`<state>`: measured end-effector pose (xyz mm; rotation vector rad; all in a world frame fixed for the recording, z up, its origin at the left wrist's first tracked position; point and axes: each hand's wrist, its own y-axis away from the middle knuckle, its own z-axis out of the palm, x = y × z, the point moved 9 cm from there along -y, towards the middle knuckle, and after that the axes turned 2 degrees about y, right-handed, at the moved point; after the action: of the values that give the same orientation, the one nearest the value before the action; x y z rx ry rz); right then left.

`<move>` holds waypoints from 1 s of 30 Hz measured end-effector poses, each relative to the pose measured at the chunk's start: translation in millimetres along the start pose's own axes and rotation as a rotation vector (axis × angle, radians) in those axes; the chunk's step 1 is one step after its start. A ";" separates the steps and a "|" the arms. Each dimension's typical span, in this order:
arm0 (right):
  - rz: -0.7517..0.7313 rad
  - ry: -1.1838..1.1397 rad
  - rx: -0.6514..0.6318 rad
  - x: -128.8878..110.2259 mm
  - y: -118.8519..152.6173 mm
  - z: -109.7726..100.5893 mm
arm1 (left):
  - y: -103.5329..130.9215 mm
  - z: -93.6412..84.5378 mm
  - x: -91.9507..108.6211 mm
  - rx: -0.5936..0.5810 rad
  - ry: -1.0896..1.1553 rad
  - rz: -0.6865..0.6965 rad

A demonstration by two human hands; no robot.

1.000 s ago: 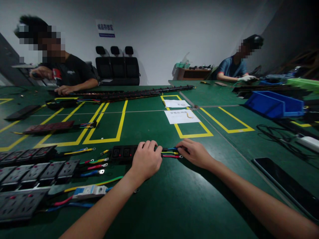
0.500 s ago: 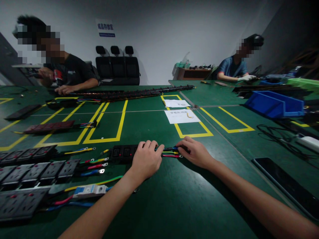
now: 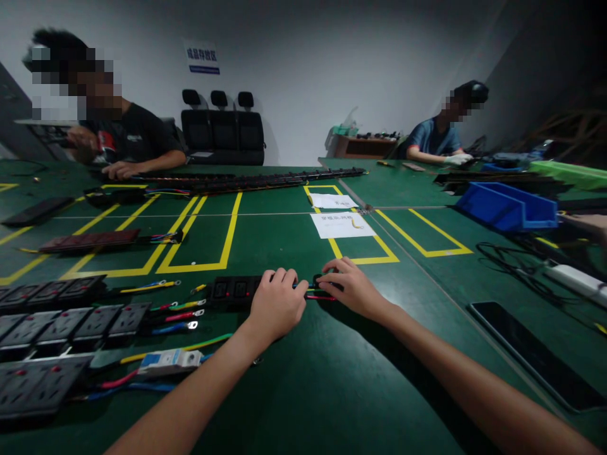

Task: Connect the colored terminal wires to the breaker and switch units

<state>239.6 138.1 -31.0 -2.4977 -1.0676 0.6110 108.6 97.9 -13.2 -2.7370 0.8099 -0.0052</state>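
A black socket strip lies on the green table, its right part covered by my left hand, whose fingers wrap over it. Coloured wires come out of its right end. My right hand has its fingers closed around these wires, with a small black piece at the fingertips. Red wire shows between the two hands. What lies under both palms is hidden.
More socket strips with lugged wires and a breaker lie at the left. A phone, black cables, a power strip and a blue bin are at the right. Two people sit across the table.
My right hand has moved left along the wires, nearer to my left hand, and now covers their lugs. At the right edge another person's hand has come into view.
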 end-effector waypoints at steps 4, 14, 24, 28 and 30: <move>0.043 -0.048 -0.015 1.2 -0.7 2.9 | 0.2 -0.8 0.2 0.006 0.002 -0.002; 0.135 -0.088 -0.020 13.0 2.2 0.3 | 0.4 0.4 -0.6 0.010 0.006 -0.007; 0.104 -0.187 -0.066 14.1 6.1 3.2 | 0.5 -0.4 0.0 0.028 -0.007 -0.003; 0.130 -0.186 -0.066 16.3 5.0 4.1 | 1.4 -0.4 0.2 0.036 0.013 0.008; 0.144 -0.184 -0.063 17.7 4.4 4.4 | 1.9 -0.6 0.1 0.038 0.018 0.010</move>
<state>251.0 149.1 -41.2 -2.6305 -0.9892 0.8761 107.6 96.2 -13.2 -2.7007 0.8200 -0.0429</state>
